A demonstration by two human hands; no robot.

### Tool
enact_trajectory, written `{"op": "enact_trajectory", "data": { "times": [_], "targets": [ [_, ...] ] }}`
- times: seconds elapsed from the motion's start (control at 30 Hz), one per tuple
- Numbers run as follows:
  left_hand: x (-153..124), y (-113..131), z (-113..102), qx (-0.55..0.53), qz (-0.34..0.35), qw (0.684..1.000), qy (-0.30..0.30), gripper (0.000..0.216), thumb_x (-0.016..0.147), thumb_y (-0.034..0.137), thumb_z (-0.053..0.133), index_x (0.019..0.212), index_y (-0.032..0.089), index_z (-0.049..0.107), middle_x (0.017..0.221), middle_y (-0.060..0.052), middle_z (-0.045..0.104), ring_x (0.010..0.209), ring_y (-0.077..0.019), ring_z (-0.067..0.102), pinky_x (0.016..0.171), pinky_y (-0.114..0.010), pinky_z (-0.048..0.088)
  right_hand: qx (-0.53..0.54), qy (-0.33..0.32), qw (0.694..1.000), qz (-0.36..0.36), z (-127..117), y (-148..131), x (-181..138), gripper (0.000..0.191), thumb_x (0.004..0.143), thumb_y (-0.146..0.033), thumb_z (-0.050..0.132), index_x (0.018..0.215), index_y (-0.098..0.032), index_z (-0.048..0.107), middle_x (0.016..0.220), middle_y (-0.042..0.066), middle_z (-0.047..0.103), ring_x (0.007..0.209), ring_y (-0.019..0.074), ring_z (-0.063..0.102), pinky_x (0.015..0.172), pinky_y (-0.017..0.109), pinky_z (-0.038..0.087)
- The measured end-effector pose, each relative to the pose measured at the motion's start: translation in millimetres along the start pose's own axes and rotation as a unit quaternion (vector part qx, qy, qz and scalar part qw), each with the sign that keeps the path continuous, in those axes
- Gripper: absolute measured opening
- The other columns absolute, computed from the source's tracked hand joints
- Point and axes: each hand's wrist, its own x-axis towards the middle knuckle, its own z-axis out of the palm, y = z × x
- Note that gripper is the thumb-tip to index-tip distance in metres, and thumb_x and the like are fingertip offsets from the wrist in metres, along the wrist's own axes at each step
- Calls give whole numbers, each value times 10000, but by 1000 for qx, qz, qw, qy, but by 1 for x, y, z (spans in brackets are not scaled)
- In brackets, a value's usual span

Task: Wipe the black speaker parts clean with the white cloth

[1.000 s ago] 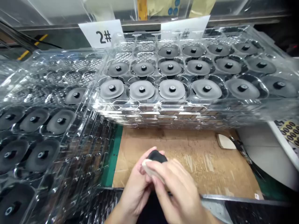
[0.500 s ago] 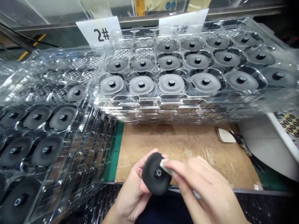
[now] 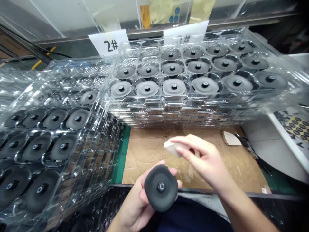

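My left hand is closed around the edge of a round black plastic part, whose short central stem points up toward me. Above it and to the right, my right hand pinches a small white pad, apart from the black part. The pad could be folded cloth or sponge; I cannot tell which. More black parts of the same shape sit stem-up in the pockets of a clear plastic tray behind my hands. A second clear tray at the left holds several more.
Both trays top tall stacks. A cardboard sheet lies on the green bench surface. At the right are a white-faced tool with a dark handle and a sheet of oval stickers. A paper sign "2#" stands behind.
My right hand has lifted the white pad off the black part and moved up. In my left hand the black part has turned to face me more squarely. The camera view has shifted slightly.
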Motion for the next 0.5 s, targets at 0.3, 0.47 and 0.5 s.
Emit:
{"op": "enact_trajectory", "data": {
  "times": [0.3, 0.47, 0.5],
  "targets": [
    [-8, 2, -16, -102, -7, 989, -106, 507, 648, 370, 689, 1130, 244, 591, 1178, -81, 628, 1060, -293, 581, 793, -303, 528, -53, 83, 969, 225, 39, 75, -70, 268, 828, -361, 502, 961, -203, 672, 960, 102, 630, 866, 232, 610, 691, 358, 514],
    [-11, -1, -14, -121, -13, 988, -93, 445, 708, 387, 629, 1126, 239, 598, 1173, -77, 631, 1061, -281, 582, 817, -294, 523, -53, 81, 989, 115, 33, 40, -96, 204, 856, -368, 495, 782, -287, 667, 889, 37, 639, 823, 187, 611, 683, 307, 524],
    [-11, -2, -13, -126, -15, 988, -93, 443, 707, 393, 627, 1123, 241, 600, 1172, -71, 631, 1061, -275, 583, 821, -288, 522, -52, 75, 993, 79, 30, 33, -100, 186, 861, -362, 497, 782, -302, 656, 891, 21, 648, 822, 171, 609, 690, 288, 520]
  ]
}}
